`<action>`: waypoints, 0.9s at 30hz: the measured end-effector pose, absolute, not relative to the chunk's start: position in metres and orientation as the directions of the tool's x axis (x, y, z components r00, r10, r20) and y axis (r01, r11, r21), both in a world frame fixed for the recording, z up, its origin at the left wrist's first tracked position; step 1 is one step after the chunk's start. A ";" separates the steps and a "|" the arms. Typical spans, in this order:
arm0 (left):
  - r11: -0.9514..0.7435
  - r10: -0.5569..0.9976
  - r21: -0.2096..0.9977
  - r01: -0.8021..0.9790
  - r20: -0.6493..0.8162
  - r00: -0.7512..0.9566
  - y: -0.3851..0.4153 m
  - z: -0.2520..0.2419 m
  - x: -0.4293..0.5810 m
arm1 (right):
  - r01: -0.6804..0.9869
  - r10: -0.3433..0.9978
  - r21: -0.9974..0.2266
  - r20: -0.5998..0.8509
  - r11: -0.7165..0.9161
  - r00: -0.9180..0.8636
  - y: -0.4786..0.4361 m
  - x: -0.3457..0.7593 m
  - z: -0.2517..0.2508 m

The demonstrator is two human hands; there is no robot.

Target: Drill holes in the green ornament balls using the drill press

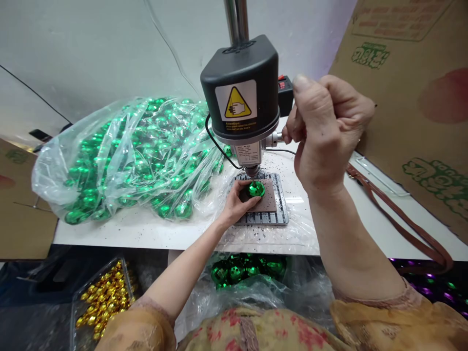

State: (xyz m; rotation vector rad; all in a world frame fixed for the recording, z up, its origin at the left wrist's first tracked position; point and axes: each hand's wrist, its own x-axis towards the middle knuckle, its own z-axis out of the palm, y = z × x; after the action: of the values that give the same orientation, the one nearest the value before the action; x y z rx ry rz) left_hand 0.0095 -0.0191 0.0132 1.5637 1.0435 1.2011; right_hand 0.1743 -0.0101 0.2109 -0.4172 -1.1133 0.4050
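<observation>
My left hand pinches a shiny green mirrored ball between thumb and finger. The ball rests on a brown board upon the slotted metal base of a small bench drill press. Directly above the ball is the drill's chuck; whether the bit touches the ball I cannot tell. Raised at the right side of the drill head, my right hand is closed round the feed handle, which its fingers mostly hide.
A clear plastic bag of green balls lies left of the drill. More green balls sit below the table edge, and gold balls fill a tray at lower left. Cardboard boxes and a brown strap are at right. Dark chips litter the tabletop.
</observation>
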 end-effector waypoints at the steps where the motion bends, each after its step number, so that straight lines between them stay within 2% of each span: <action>1: -0.267 0.950 0.959 0.096 0.245 0.192 -0.019 0.013 0.008 | -0.102 0.514 -0.519 0.765 0.849 0.389 -0.008 0.174 0.213; 8: -0.295 0.937 0.952 0.084 0.271 0.218 -0.020 0.019 0.008 | -0.112 0.501 -0.500 0.771 0.859 0.394 -0.012 0.174 0.210; 13: -0.289 0.937 0.955 0.074 0.266 0.227 -0.021 0.019 0.007 | -0.003 0.466 -0.513 0.776 0.858 0.425 -0.019 0.173 0.194; 19: -0.289 0.934 0.954 0.073 0.265 0.240 -0.020 0.014 0.006 | 0.001 0.314 -0.354 0.832 0.935 0.457 -0.016 0.168 0.178; 27: -0.292 0.932 0.954 0.073 0.266 0.246 -0.021 0.014 0.006 | -0.014 0.304 -0.333 0.842 0.943 0.446 -0.019 0.168 0.170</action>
State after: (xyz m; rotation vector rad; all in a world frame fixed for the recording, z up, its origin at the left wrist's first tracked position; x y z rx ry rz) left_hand 0.0055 -0.0206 0.0144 1.6001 0.9586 1.1763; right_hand 0.1677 -0.0185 0.1698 -0.2966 -1.0952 0.2004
